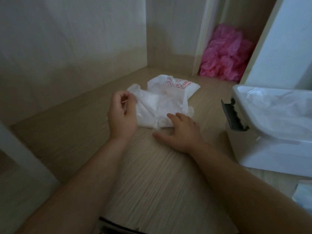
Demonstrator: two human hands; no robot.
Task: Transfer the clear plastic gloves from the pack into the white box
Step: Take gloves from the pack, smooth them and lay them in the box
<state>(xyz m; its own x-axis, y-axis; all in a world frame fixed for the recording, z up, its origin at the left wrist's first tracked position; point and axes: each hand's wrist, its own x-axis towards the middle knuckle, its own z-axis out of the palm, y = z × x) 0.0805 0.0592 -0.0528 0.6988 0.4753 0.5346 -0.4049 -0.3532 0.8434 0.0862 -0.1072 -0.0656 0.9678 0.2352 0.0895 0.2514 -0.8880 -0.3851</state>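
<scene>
Pink crumpled plastic (222,53) back right; open white box (270,154) at right. Clear gloves (155,105) lie heaped on the wood surface (152,174), touching the red-printed pack (177,83). Left hand (121,114) pinches their edge; right hand (182,132) presses them, fingers spread.

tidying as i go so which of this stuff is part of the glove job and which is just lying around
In the job: clear gloves, pinched by the left hand, with the right hand flat at their edge; printed pack; white box, with clear plastic inside.
Lying about: pink plastic heap; bluish item, cut off at the frame edge.
</scene>
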